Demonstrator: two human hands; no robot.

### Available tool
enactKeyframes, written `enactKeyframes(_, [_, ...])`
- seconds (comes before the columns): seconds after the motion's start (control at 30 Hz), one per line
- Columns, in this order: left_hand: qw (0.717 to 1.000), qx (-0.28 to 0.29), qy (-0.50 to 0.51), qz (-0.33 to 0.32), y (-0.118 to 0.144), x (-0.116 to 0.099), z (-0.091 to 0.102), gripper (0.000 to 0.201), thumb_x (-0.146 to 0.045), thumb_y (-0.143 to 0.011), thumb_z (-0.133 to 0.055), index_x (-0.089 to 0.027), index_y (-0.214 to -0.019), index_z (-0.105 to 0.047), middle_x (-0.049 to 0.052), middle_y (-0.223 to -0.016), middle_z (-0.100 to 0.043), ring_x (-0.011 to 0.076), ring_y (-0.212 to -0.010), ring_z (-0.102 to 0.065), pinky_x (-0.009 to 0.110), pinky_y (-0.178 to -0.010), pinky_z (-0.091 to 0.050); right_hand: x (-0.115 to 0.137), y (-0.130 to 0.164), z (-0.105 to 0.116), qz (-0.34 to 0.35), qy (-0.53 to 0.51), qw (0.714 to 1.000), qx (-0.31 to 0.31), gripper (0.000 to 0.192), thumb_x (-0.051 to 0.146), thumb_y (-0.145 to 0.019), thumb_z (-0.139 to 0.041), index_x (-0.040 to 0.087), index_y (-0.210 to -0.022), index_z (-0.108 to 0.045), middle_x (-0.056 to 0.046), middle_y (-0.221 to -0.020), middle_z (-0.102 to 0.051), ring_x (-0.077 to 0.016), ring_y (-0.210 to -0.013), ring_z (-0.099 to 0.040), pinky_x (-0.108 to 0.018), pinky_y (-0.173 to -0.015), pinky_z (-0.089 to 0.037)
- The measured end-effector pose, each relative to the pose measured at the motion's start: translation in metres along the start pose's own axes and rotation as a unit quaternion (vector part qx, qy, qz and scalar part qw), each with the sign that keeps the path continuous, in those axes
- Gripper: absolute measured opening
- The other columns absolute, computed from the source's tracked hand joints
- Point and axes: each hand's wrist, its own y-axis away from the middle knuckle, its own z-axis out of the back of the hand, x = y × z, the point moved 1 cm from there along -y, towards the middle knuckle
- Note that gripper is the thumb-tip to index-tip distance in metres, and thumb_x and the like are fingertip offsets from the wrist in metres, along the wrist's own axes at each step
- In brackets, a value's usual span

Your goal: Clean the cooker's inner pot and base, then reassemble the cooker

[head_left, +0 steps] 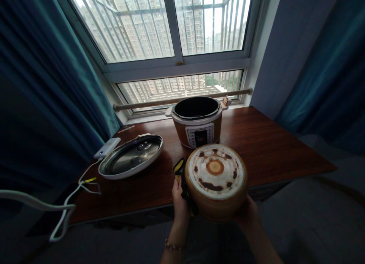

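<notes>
In the head view we read lettering first, and there is little to get: the control panel (200, 136) on the electric pressure cooker (179, 131) has a dark display with a spot of red, rows of small buttons and a line of print, all too small for us to make out. We find no legible brand.

Counting, we have one cooker, one lid (134, 157), one white box (107, 147) and one brown pot (215, 180). Our two hands hold the pot in front of the cooker, at the bench (265, 142)'s near edge, tilted so its pale, brown-stained base faces us. The left hand (180, 199) is closed at the left side, by the one black-and-yellow handle (179, 167) we can see; the right hand (250, 210) grips the lower right side, its fingers mostly hidden, so we cannot tell how far they curl. One beaded bracelet (174, 247) circles the left wrist.

The cooker stands upright and uncovered, its dark interior showing. The lid lies inner side up to its left, near the white box and a white cable (42, 207). Two blue curtains (327, 73) flank the window.
</notes>
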Motion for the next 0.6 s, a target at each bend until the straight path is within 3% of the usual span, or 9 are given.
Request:
enactKeyframes(0.17, [0.999,0.027,0.001,-0.025,-0.002,0.002,-0.004,0.042,-0.040,-0.073,-0.063,-0.020,-0.110,-0.057,0.004,-0.099,-0.066,0.0181,-0.089,-0.061,0.029,-0.081,-0.047,0.007,0.001,0.001,-0.031,-0.019,0.999,-0.015,0.036,0.044,-0.077,-0.045,0.019,-0.087,-0.069,-0.008,-0.099,-0.068,-0.0232,-0.114,-0.052,-0.044,-0.102,-0.032])
enactKeyframes(0.3, [0.999,0.037,-0.007,-0.038,-0.010,0.006,-0.004,0.045,-0.043,-0.076,-0.059,-0.018,-0.113,-0.055,0.007,-0.104,-0.065,0.0198,-0.093,-0.061,0.032,-0.085,-0.045,0.013,-0.001,0.001,-0.029,-0.042,0.998,-0.049,0.034,0.044,-0.076,-0.046,0.018,-0.083,-0.067,-0.008,-0.089,-0.070,-0.0240,-0.107,-0.057,-0.045,-0.098,-0.037])
enactKeyframes(0.47, [0.999,-0.025,0.010,-0.017,-0.005,-0.002,0.003,0.043,-0.046,-0.076,-0.059,-0.020,-0.111,-0.057,0.007,-0.109,-0.064,0.0217,-0.100,-0.059,0.033,-0.089,-0.044,0.014,0.001,0.004,-0.045,-0.068,0.992,-0.097,0.031,0.041,-0.080,-0.043,0.018,-0.081,-0.064,-0.007,-0.081,-0.070,-0.0214,-0.086,-0.064,-0.040,-0.082,-0.048])
enactKeyframes(0.6, [0.995,-0.020,0.091,0.019,0.006,-0.029,0.025,0.042,-0.047,-0.078,-0.053,-0.022,-0.111,-0.060,0.006,-0.111,-0.063,0.0244,-0.107,-0.056,0.037,-0.091,-0.044,0.008,0.008,0.022,-0.055,-0.060,0.982,-0.173,0.020,0.031,-0.080,-0.047,0.019,-0.068,-0.058,-0.002,-0.059,-0.065,-0.0146,-0.058,-0.062,-0.028,-0.058,-0.049])
